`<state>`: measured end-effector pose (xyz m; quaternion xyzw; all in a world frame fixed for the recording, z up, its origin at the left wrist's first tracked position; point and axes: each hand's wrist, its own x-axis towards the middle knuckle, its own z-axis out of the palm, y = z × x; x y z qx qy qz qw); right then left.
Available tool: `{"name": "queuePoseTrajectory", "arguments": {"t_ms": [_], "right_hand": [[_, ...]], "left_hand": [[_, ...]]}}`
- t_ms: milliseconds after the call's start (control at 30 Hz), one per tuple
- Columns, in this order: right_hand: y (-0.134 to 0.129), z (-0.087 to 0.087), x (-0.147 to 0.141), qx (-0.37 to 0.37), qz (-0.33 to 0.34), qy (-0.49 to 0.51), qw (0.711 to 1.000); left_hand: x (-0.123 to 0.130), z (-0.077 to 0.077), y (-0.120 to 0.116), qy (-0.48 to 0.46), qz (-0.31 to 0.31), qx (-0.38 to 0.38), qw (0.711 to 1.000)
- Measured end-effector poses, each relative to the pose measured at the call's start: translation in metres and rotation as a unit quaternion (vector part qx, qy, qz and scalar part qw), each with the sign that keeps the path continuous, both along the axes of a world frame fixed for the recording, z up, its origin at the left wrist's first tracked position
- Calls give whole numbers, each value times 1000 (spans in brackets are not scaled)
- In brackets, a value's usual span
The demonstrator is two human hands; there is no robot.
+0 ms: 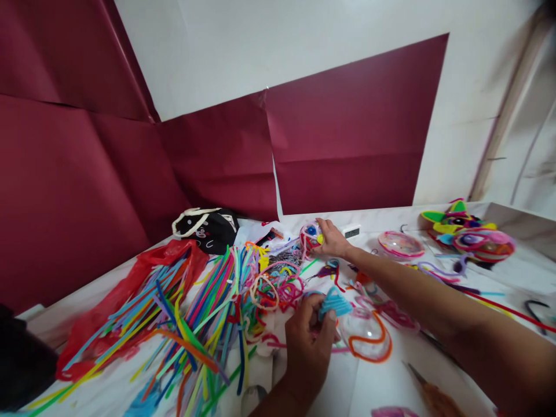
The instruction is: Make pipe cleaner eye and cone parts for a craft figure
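While a pointed tool [430, 394] lies on the near side of the dome [369, 336], its tip towards it, the left hand [307, 341] pinches a blue piece [335, 303] between thumb and fingers, just beside the dome's left edge. Left of the dome, loose stems [208, 307] spread over the surface [369, 394]. Beyond the dome and to its left, the right hand [333, 240] grips the side of a decorated ball [309, 237]; whether the ball is lifted, I cannot tell. A timer [351, 231] stands far behind the dome, and a black bag [208, 231] lies far to its left. The step in hand looks like handling two parts at once; moving the ball would call for a steady grip, clear of the tangled stems, with the blue piece kept uncrushed.
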<state>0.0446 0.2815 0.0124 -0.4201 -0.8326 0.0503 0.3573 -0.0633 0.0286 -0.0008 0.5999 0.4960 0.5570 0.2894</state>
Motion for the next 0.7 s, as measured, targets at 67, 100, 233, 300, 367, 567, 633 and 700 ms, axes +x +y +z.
{"name": "queuePoseTrajectory", "arguments": {"t_ms": [67, 100, 233, 300, 367, 567, 633, 700], "right_hand": [[-1, 8, 7, 41, 11, 6, 999], [-2, 13, 11, 63, 17, 9, 998], [-11, 37, 30, 154, 44, 15, 987], [-19, 47, 40, 191, 57, 14, 980], [-31, 54, 49, 220, 71, 8, 973], [-80, 60, 71, 257, 115, -19, 959], [-98, 60, 77, 258, 125, -27, 958], [-115, 60, 81, 251, 129, -31, 959]], "left_hand": [[0, -3, 1, 15, 4, 5, 1000], [0, -4, 1, 21, 8, 8, 1000], [0, -9, 3, 48, 15, 27, 998], [0, -9, 3, 62, 18, 46, 997], [1, -7, 1, 82, 20, 77, 993], [3, 5, -12, 204, 10, 233, 951], [4, 9, -18, 239, -4, 275, 931], [5, 11, -23, 256, -13, 302, 918]]}}
